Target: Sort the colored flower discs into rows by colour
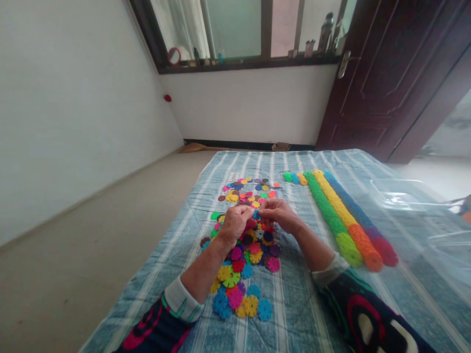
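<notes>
I have the left hand (236, 223) and right hand (281, 215) over the loose discs (251, 305), fingertips bent toward a blue disc (256, 214) between them; at this size, I cannot tell which hand grips it. Three disc rods (335, 205) lie rightward on the striped cloth (298, 304).

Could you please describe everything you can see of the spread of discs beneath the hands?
The spread of discs is an elongated, many-coloured scatter on the striped cloth. The thin, plastic-looking pieces have notched rims where clear; most lie flat, many overlapping. The left hand and right hand hide part of its middle; whether they touch it is unclear.
</notes>
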A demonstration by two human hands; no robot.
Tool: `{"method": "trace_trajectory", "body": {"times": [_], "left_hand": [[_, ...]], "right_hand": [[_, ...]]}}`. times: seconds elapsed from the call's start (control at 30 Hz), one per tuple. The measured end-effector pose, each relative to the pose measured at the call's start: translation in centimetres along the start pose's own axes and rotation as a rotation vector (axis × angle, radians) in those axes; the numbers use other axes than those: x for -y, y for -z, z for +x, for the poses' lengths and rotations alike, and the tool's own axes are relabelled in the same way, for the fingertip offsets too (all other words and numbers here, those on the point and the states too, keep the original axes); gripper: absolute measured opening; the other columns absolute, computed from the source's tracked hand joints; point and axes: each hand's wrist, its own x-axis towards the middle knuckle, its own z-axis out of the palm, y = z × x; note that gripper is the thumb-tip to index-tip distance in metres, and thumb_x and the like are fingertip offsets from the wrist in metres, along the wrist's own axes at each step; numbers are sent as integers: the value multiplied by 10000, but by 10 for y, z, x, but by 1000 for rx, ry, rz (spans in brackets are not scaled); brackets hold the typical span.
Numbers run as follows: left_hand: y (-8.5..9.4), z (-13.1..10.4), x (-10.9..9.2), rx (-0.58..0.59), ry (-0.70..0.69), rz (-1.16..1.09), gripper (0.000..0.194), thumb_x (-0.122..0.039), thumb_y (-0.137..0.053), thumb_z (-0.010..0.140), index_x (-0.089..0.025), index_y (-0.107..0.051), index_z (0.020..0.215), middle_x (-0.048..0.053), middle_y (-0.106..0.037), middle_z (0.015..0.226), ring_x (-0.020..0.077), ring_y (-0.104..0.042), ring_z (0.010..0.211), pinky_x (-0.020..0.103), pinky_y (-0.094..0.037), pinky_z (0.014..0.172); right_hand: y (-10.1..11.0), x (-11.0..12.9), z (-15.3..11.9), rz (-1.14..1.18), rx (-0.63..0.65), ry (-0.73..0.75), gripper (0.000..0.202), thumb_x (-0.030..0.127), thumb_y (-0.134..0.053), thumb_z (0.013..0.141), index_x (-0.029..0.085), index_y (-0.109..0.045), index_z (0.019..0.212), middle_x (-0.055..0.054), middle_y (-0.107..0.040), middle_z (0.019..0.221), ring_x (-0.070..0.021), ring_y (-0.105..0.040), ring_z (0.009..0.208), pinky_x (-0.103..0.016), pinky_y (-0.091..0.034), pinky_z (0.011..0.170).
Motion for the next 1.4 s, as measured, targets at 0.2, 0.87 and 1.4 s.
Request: {"method": "trace_trajectory", "body": {"times": [0.2, 0.87, 1.4], "left_hand": [[0, -2, 4, -13, -67, 116, 302, -397, -560, 706, -135, -596, 558, -30, -465, 494, 89, -403, 510, 221, -301, 502], [14, -16, 23, -86, -403, 486, 237, -293, -503, 772, -158, -657, 652, 22, -652, 677, 146, -585, 684, 263, -462, 699], [31, -14, 39, -316, -640, 563, 161, -262, -522, 802, -192, -634, 711, 64, -696, 880, 203, -625, 936, 359, -494, 897]], "right_hand": [[-5, 1, -1, -56, -21, -9, 279, 396, -717, 671, 159, -592, 748, 30, -631, 509, -85, -538, 367, -167, -351, 340], [59, 22, -2, -647, -342, -85, 177, 306, -645, 714, 139, -613, 666, 7, -597, 452, -71, -484, 327, -156, -319, 306], [179, 42, 71, -1483, -478, -264, 148, 228, -655, 688, 194, -741, 804, -74, -718, 804, -217, -650, 826, -243, -447, 659]]}}
